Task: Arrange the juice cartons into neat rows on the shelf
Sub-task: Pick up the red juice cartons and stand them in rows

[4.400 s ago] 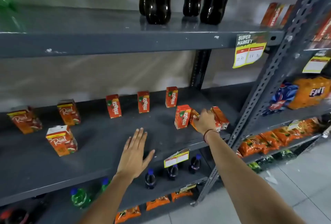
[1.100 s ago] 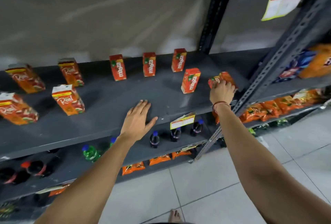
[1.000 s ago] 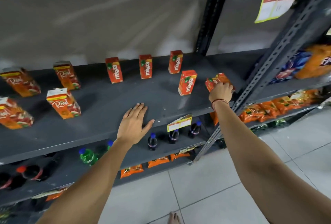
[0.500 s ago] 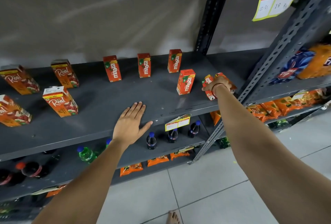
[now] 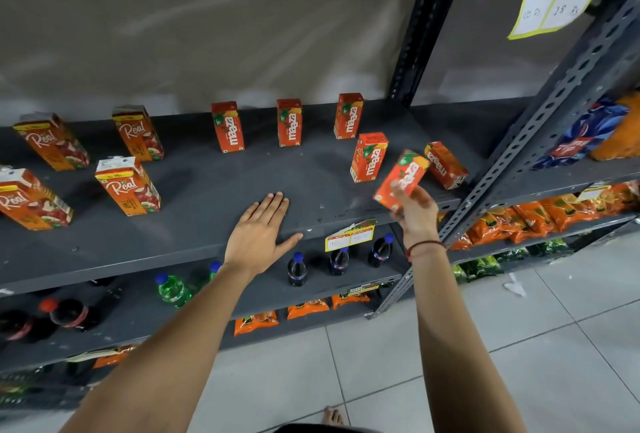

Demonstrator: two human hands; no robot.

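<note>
My right hand (image 5: 414,211) grips a small red Maaza carton (image 5: 401,179), tilted, above the front right of the grey shelf (image 5: 207,190). Another Maaza carton (image 5: 446,164) lies on its side just behind it. One upright Maaza carton (image 5: 368,157) stands to the left of the held one. Three more stand in a back row: one on the left (image 5: 228,127), one in the middle (image 5: 289,122) and one on the right (image 5: 348,116). Several larger Real cartons (image 5: 127,186) stand at the left. My left hand (image 5: 261,235) rests flat and open on the shelf's front edge.
A perforated grey upright (image 5: 540,128) stands just right of my right hand. A yellow price tag (image 5: 349,234) hangs from the shelf edge. Dark bottles (image 5: 297,270) and orange snack packs (image 5: 308,308) fill the lower shelves. Snack bags (image 5: 533,218) fill the neighbouring rack.
My right hand has lifted one Maaza carton off the shelf and drawn it forward, leaving the other one lying on its side. My left hand has stayed put.
</note>
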